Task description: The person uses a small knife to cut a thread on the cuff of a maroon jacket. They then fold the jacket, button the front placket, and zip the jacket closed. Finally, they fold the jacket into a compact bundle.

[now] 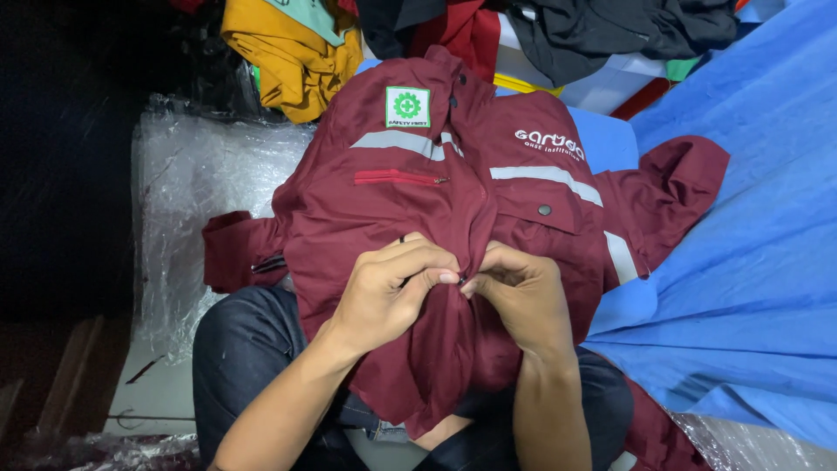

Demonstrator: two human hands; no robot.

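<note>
On the person's lap, at the frame's centre, lies a maroon work jacket (453, 201) with grey reflective strips, its collar pointing to twelve o'clock and its hem draped over the dark trousers (253, 349). Both hands meet at the front closure: the left hand (392, 292) pinches the placket with curled fingers, and the right hand (519, 292) grips the opposite edge, thumb tips almost touching. This looks like fastening or checking the front zip or a snap near its lower end; any further move would call for a steady pinch and taut cloth. Forearms rise from six o'clock, wrists bent inward. Blue fabric (750, 218) spreads at three o'clock, clear plastic wrap (200, 183) at nine.
</note>
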